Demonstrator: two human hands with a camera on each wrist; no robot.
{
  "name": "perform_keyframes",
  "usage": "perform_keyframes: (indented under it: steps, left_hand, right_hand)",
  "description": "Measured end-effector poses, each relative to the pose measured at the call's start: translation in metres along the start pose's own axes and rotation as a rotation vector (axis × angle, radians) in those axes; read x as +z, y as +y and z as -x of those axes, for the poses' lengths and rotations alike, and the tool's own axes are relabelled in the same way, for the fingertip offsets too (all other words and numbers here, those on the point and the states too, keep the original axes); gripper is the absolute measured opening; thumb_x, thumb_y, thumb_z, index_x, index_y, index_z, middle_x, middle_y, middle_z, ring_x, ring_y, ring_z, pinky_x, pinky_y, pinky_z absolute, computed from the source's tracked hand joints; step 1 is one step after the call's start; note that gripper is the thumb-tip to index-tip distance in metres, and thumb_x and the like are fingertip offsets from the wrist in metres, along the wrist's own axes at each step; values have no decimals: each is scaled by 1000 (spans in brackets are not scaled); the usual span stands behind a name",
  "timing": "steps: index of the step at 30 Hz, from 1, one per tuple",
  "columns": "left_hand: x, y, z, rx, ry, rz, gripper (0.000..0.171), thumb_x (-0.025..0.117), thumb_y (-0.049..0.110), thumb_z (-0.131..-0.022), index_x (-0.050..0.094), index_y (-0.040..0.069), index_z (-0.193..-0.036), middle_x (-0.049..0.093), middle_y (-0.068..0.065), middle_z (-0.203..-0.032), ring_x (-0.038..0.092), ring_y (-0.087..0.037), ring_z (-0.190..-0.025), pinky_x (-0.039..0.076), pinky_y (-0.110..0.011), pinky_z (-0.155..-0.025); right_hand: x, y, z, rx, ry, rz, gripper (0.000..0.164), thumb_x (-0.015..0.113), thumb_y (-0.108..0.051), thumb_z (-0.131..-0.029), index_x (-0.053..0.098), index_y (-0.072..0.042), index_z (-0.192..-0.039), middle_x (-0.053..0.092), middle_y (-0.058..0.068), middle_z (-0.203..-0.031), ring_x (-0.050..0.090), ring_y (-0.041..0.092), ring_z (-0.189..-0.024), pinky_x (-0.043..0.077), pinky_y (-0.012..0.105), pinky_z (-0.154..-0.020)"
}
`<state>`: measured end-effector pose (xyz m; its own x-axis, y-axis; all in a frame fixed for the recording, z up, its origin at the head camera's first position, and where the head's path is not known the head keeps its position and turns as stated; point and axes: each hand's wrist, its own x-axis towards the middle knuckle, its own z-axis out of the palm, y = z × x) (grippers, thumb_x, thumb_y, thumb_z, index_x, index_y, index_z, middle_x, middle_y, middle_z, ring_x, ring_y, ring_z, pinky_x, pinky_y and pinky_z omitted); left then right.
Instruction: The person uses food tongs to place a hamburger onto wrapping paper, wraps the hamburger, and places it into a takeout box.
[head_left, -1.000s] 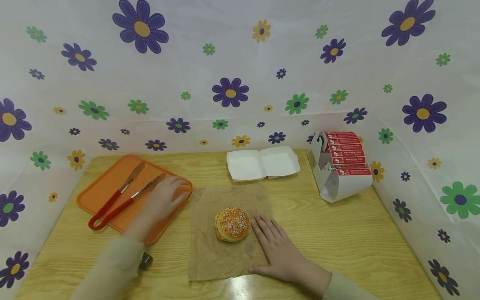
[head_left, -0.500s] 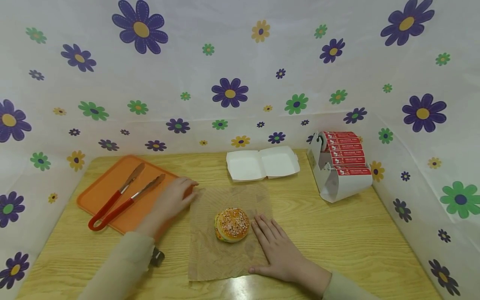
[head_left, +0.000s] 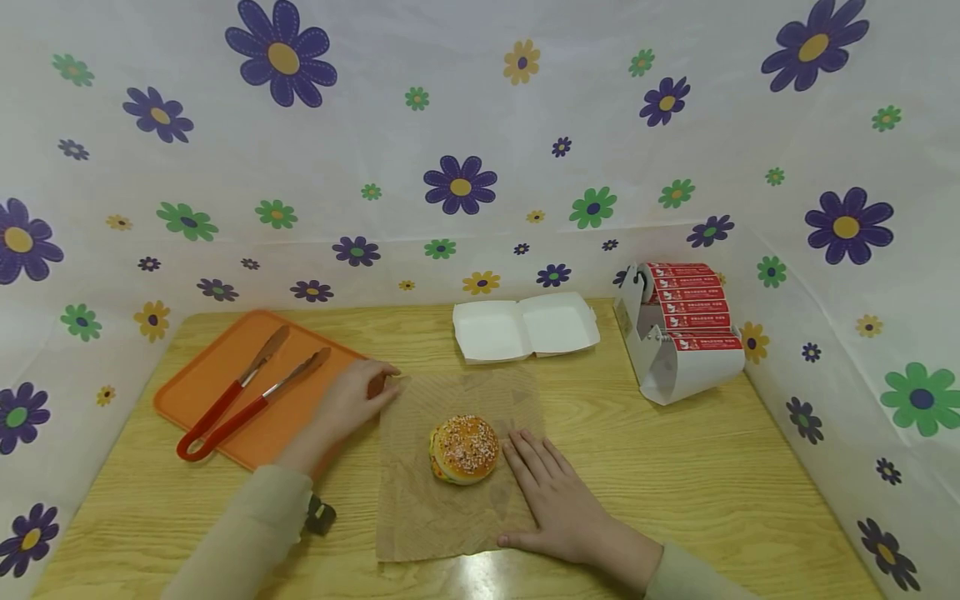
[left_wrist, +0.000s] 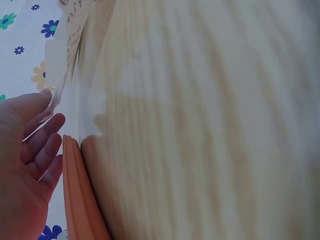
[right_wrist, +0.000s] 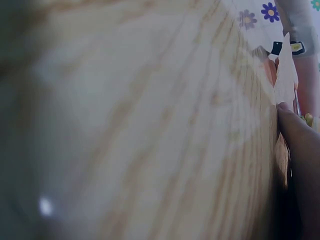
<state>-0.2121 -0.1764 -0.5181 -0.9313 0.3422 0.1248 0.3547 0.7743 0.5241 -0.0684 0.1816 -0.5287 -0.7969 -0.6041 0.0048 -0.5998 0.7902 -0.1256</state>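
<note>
A sesame-topped hamburger sits on a square sheet of brown wrapping paper in the head view. At the sheet's far left corner, my left hand pinches the paper between thumb and index finger. The left wrist view shows the paper's edge rising at the thumb tip, the other fingers loosely bent. My right hand lies flat on the sheet's right side, fingers extended beside the bun. In the right wrist view the thumb lies along the paper.
Under my left forearm is an orange tray bearing red-handled tongs. An unfolded white burger box lies behind the paper. A dispenser with a roll of red labels stands at the back right, near the flowered side wall.
My left hand has moved right from over the tray to the paper's far left corner and taken hold of it. The right hand and the hamburger have stayed in place.
</note>
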Motion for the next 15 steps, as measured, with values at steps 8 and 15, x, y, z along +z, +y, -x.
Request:
perform_keyframes:
  steps: [8,15]
  left_hand:
    - [5,4,3,-53,39,227,34,79,14,-97,74,8,-130,75,-9,-108,68,-18,-91,61,-39,-84]
    - [10,11,4,-200,108,445,34,76,6,-97,74,2,-130,76,-17,-111,69,-15,-95,59,-18,-82]
  right_hand:
    - [2,-1,1,8,20,-26,117,47,-87,-91,23,-3,-169,20,18,-177,23,35,-164,8,44,-138]
    - [2,-1,0,12,12,-36,117,48,-88,-91,21,-4,-169,18,17,-178,19,33,-166,-1,41,-137]
